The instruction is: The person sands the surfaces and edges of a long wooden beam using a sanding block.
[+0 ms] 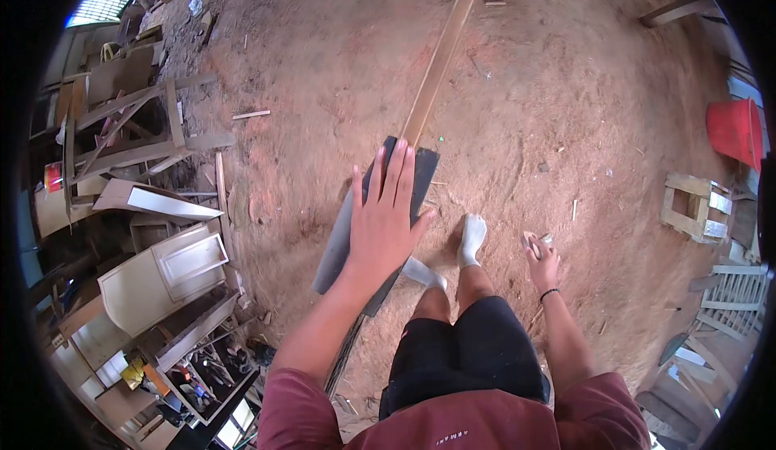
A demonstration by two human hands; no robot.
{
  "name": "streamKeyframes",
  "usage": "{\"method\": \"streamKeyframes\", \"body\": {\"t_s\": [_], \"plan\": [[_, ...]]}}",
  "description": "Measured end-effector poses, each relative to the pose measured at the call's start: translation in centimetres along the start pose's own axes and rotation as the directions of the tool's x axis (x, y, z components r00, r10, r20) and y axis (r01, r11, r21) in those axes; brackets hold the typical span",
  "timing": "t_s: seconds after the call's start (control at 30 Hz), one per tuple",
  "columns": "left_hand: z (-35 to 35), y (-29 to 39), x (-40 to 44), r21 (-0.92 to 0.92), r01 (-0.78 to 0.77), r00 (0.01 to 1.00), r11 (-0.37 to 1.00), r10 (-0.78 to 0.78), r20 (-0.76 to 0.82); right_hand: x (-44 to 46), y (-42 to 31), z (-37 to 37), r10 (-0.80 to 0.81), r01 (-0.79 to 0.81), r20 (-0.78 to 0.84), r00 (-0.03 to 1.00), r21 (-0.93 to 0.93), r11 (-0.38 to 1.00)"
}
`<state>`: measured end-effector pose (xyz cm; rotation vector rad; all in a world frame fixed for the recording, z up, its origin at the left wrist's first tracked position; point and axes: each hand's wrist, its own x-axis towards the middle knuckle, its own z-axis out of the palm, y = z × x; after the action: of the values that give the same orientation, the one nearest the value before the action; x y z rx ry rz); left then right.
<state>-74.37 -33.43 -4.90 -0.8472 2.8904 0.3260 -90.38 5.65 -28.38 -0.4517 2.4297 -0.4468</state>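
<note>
My left hand (381, 215) lies flat with its fingers stretched out, pressing on a dark board (424, 177) and the near end of a long wooden plank (440, 62). The plank runs away from me toward the top of the view. A grey panel (333, 248) shows to the left of the dark board, partly under my forearm. Off to the right, low above the dirt floor, my right hand (543, 262) is closed around a small wood-and-metal tool (530, 244). Its exact kind is too small to tell.
Wooden frames (129, 139), a cream cabinet panel (166, 276) and a tool box (202, 381) crowd the left side. At the right stand a red tub (734, 130), a wooden crate (695, 207) and a white slatted piece (734, 298). Wood scraps (251, 115) dot the dirt floor.
</note>
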Motion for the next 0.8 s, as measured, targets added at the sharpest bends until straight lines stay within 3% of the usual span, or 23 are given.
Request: {"method": "streamKeyframes", "body": {"t_s": [0.17,0.3,0.5,0.8], "plan": [[0.5,0.8,7.7,0.032,-0.038,0.997,0.999,0.041,-0.073,-1.2,5.6,1.5,0.12,-0.116,0.073,0.99,-0.062,0.991],[1.0,1.4,14.1,0.1,-0.07,0.981,0.993,0.087,-0.171,-2.1,11.1,3.7,0.072,-0.07,0.04,0.997,-0.047,0.996],[1.7,2.0,24.3,0.17,-0.09,0.951,0.981,0.135,-0.277,-3.4,13.3,3.1,0.217,-0.214,0.071,0.973,-0.05,0.976],[1.6,3.2,38.8,0.228,-0.06,0.941,0.972,0.131,-0.312,-5.0,15.9,2.4,0.265,-0.268,0.087,0.96,0.016,0.963]]}}
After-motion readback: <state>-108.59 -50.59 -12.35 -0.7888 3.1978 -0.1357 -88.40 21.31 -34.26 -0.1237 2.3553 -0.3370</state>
